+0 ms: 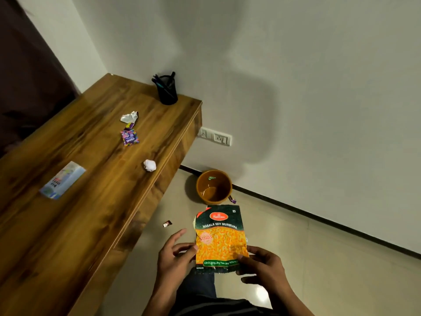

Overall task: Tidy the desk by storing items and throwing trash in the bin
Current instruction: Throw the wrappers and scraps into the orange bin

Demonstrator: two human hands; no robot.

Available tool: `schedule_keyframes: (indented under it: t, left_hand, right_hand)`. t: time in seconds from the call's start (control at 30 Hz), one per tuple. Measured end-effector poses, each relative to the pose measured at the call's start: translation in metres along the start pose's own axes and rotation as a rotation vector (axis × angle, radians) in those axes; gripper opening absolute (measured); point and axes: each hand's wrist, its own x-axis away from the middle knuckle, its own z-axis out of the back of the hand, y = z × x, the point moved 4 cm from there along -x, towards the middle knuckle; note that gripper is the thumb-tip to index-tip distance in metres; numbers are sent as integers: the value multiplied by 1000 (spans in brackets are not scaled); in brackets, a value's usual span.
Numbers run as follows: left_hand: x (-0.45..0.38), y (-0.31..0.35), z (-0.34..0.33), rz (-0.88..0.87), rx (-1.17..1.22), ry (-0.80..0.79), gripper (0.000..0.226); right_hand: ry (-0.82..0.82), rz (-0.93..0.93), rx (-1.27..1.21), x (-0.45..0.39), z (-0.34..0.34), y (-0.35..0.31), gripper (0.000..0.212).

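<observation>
hands: both at the bottom of the view, holding the snack packet [219,238] over the floor, beside the desk [91,179] and short of the bin [214,185].
right hand [262,263]: thumb and fingers pinch the packet's lower right corner.
left hand [175,252]: fingertips touch the packet's left edge, index finger held out loosely; it steadies more than it grips.
packet: flat and apparently empty, face up toward the camera, long axis running from the hands toward the bin, torn top edge pointing at the bin and almost meeting its rim in the view.
bin: orange, open, on the floor by the wall; one small green scrap shows inside, otherwise nearly bare.
done so far: very little, judging by the bin; pens already stand in the black pen holder [167,91].
left on desk: silver foil wrapper [129,116], purple candy packet [129,136], crumpled white paper ball [149,165], a blurred bluish box [62,180].
left on floor: a small wrapper [167,223], plus a purple scrap [232,199] just beside the bin.
stage: early; this packet looks to be next in.
</observation>
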Motion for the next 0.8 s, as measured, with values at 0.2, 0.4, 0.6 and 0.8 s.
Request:
schedule_keyframes:
  t: [0.2,0.4,0.6,0.8]
  left_hand:
    - [-103,34,-18,60,-95,-71,52]
    - [-176,59,-25,221,-52,-55,41]
    - [-225,55,-39,290,-115,-14,36]
    - [-271,8,-60,462,-144,15,62]
  right_hand:
    - [87,-39,9,-83,-19,-49,24]
    - [151,-81,30,-141,-44,-79,27]
    - [181,-146,90,-191,-47,-86,39]
    - [181,-197,114,-265,-44,-84,33]
